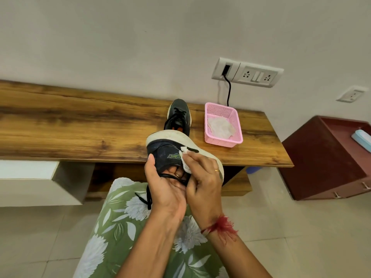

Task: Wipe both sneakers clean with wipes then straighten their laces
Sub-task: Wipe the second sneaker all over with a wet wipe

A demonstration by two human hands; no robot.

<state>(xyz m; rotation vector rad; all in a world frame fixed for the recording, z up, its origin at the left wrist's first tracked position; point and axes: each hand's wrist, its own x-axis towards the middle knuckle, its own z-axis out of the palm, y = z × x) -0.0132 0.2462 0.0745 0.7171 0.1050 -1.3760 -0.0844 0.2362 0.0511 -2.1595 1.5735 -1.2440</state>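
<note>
Wiping under way. Left hand (164, 186) grips one sneaker (163, 152), fingers (177, 173) curled inside its opening; right hand (204, 177) pinches a wipe (185, 160) against its side. The other sneaker (178, 117) waits on the desk (80, 127); laces (149, 197) unstraightened.

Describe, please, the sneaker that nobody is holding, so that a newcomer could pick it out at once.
Follow the long wooden shelf towards its right end. There the black sneaker stands on its sole, just left of the pink basket. The other sneaker is held up, tilted on its side.
</note>
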